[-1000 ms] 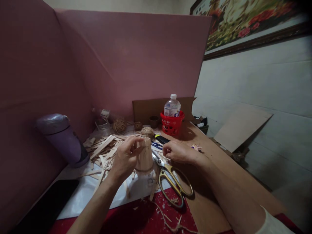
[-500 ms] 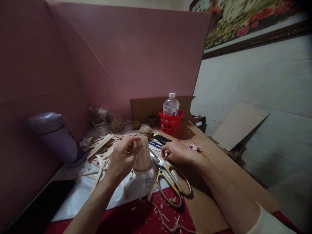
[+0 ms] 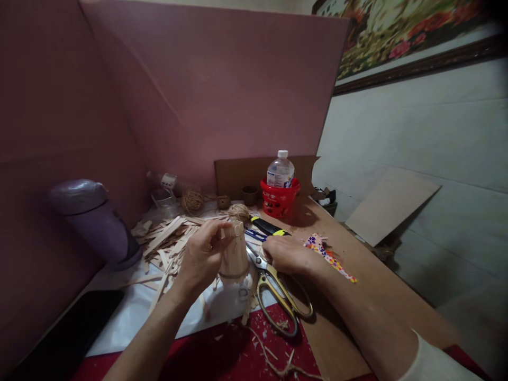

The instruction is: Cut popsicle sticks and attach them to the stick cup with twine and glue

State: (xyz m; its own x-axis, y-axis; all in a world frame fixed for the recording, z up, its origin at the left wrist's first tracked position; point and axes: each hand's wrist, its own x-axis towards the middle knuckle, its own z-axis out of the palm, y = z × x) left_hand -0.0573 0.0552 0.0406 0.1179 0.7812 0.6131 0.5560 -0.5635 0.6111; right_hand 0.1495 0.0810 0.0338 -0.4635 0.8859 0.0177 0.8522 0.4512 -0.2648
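Wooden-stick cup [image 3: 234,256]: L hand [image 3: 202,256] pinching top edge, R hand [image 3: 286,255] apart.
Head view: cup upright over white sheet [image 3: 218,312], btwn L hand & scissors [image 3: 260,263]; R fingers curled nr scissors, can't tell if gripping anything. Best: light, steady L pinch so sticks don't shift; R fingertips clear of 2 blades.

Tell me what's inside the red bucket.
A clear bottle with a white cap sits upright in the red bucket, its top and part of its label showing above the rim. The bottle's lower part and anything else inside are hidden by the bucket's wall.
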